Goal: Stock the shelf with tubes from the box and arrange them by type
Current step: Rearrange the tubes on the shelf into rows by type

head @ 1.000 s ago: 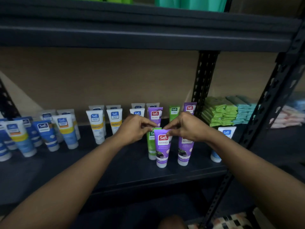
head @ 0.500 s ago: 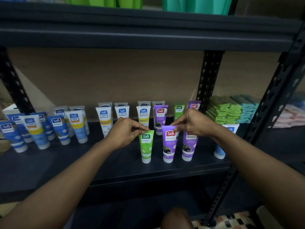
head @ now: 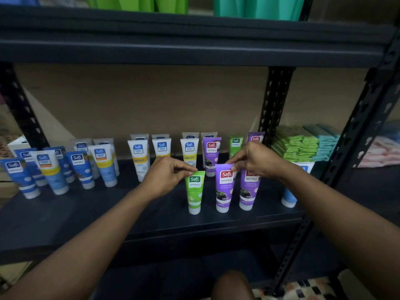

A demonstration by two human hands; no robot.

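On the dark shelf (head: 65,217) stand rows of tubes, cap down. My left hand (head: 166,176) pinches the top edge of a green tube (head: 194,191) standing near the shelf front. My right hand (head: 257,160) pinches the top of a purple tube (head: 225,187) right beside it. A second purple tube (head: 249,191) stands just right of that, partly behind my right hand. Behind them stand another purple tube (head: 211,155), a green tube (head: 235,146) and white-and-yellow tubes (head: 138,156). Blue tubes (head: 78,167) fill the left side.
A blue-and-white tube (head: 289,198) stands behind my right forearm. Green and teal packets (head: 300,144) are stacked at the right, past the black upright post (head: 272,109). The upper shelf (head: 194,42) hangs low overhead. A knee (head: 231,284) shows at the bottom.
The green tube has come out from behind the purple one and now stands to its left. My hands have moved apart, each staying on its tube top.
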